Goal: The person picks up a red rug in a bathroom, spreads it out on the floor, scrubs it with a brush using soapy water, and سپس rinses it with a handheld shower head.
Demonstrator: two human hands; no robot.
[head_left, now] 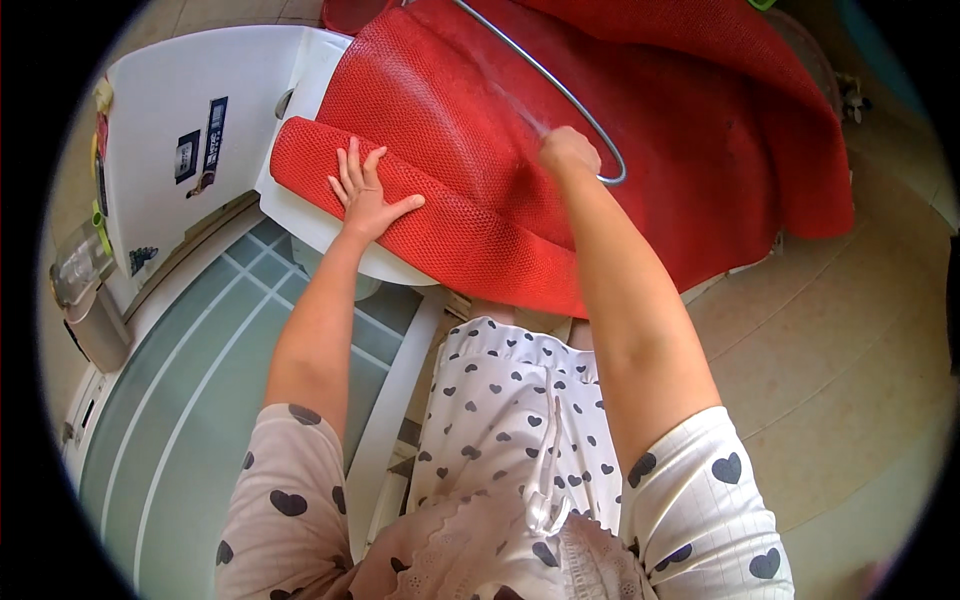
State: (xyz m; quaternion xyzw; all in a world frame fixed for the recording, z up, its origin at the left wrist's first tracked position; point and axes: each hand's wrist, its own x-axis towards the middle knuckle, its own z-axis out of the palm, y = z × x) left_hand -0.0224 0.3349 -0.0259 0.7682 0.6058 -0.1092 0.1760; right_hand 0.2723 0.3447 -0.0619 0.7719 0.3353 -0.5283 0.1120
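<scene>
A large red textured mat (480, 200) lies draped over a white surface (405, 265), its near-left edge folded over. On that fold my left hand (365, 195) presses flat, fingers spread and thumb out to the side. My right hand (570, 153) is closed above the middle of the mat, around the end of a shower hose (560, 85). The silvery hose curves from the far side down to this hand. A thin streak of water spray runs from the fist up and left onto the mat. The hose's nozzle is mostly hidden by my fingers.
To the left stands a white panel (200, 130) with stickers. Below it is a frosted glass door (230, 380) with white lines. A grey holder (95, 330) sits at the far left. Beige tiled floor (820, 360) lies on the right.
</scene>
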